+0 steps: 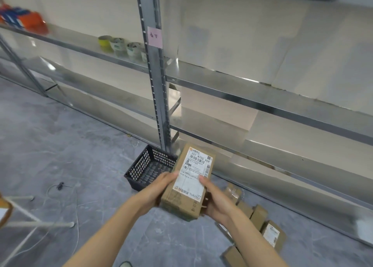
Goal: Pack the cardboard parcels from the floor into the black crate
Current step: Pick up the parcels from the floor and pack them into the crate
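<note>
Two hands carry one parcel at this stage. The left hand holds the left long side of the held parcel, thumb along the top edge. Its fingers curl beneath, out of view. The right hand grips the right side near the nearest corner. Its thumb presses on the shipping label and its fingers wrap underneath. The parcel is in the air, clear of the floor. In the head view its far end overlaps the right corner of the black crate.

Procedure, as I judge it:
1. Move the parcel forward and left until it sits fully over the crate opening.
2. Keep it level, with its long side parallel to a crate wall.
3. Lower it against one wall to leave room for the rest.
4. Relax both grips only when the base takes the weight.

Several smaller floor parcels lie at the right, along the foot of the metal shelving, and remain to be packed.

The held parcel is an oblong brown cardboard box. A white label with barcodes and printed codes covers most of its top face, and printed tape crosses the near end. The crate is latticed black plastic and stands on the floor at the base of the shelving upright. The parcel hides part of its interior.
</note>
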